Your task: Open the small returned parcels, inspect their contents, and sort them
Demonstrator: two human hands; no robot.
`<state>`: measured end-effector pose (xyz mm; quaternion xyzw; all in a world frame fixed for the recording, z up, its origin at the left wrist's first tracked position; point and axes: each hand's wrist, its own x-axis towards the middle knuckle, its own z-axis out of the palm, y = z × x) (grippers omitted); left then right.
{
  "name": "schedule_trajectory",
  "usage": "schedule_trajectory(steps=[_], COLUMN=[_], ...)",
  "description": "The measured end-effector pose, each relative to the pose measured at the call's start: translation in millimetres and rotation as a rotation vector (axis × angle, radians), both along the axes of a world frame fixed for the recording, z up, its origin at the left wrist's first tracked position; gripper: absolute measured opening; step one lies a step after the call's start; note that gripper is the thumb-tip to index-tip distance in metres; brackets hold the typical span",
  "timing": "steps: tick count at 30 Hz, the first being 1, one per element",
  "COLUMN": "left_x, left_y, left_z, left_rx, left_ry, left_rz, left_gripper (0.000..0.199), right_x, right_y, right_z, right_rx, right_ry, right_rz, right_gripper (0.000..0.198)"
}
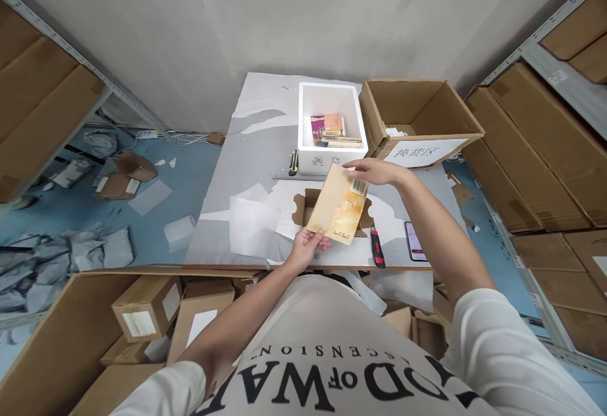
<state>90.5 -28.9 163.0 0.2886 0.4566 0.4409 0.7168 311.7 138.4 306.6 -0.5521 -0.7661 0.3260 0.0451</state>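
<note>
A yellow and tan book (337, 204) with a barcode is held tilted above the table. My left hand (307, 246) pinches its lower left corner, thumb on top. At its upper right edge, my right hand (372, 171) grips it with the fingers along the edge. Beneath the book lies an opened small cardboard box (300, 209), partly hidden by it. Behind stands a white foam box (332, 160) with several books (327, 128) inside. To its right is a large open cardboard box (422, 141) with a handwritten label.
On the table (213, 188) lie a red and black utility knife (377, 247), a phone (416, 241), a yellow and black cutter (293, 162) and white wrapping sheets (251, 223). A carton of parcels (147, 307) stands front left. Shelves with boxes (535, 144) flank the right.
</note>
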Motion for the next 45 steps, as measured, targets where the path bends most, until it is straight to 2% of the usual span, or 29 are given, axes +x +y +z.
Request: schedule_trajectory(steps=[3, 6, 10, 13, 16, 19, 21, 23, 26, 31, 38, 45], left_x=[1, 2, -1, -4, -4, -2, -1, -1, -2, -2, -1, -11], left_y=[-2, -4, -8, -10, -9, -3, 1, 3, 1, -3, -8, 0], left_z=[0.1, 1.1, 8.5, 18.5, 27.4, 31.0, 30.9, 30.2, 29.0, 26.1, 17.0, 8.5], left_rx=[0.038, 0.064, 0.038, -0.012, -0.069, -0.102, -0.120, -0.140, -0.167, -0.218, -0.185, -0.086], left_ry=[0.037, 0.075, 0.072, -0.102, -0.254, -0.226, -0.210, -0.231, -0.248, -0.206, -0.130, -0.049], left_rz=[0.005, 0.027, 0.099, 0.156, 0.260, 0.373, 0.411, 0.389, 0.249, 0.084, 0.134, 0.188], left_gripper=[0.050, 0.051, 0.046, 0.047, 0.043, 0.038, 0.047, 0.055, 0.050, 0.037, 0.041, 0.042], right_x=[-11, -20, -24, -21, -17, -11, -6, 0, 7, 14, 17, 16], right_y=[6, 5, -3, -9, -15, -21, -28, -35, -43, -44, -41, -51], right_z=[8, 16, 24, 26, 25, 18, 11, 1, -16, -44, -66, -61], right_rx=[-0.059, -0.095, -0.205, -0.243, -0.206, -0.090, -0.046, -0.026, 0.013, 0.026, -0.045, -0.046], right_ry=[-0.098, -0.093, 0.155, 0.395, 0.536, 0.569, 0.600, 0.659, 0.727, 0.781, 0.832, 0.822], right_rz=[0.059, 0.037, -0.022, -0.067, -0.107, -0.125, -0.138, -0.171, -0.258, -0.357, -0.365, -0.368], right_gripper=[0.025, 0.019, 0.021, 0.019, 0.023, 0.019, 0.019, 0.029, 0.040, 0.034, 0.036, 0.036])
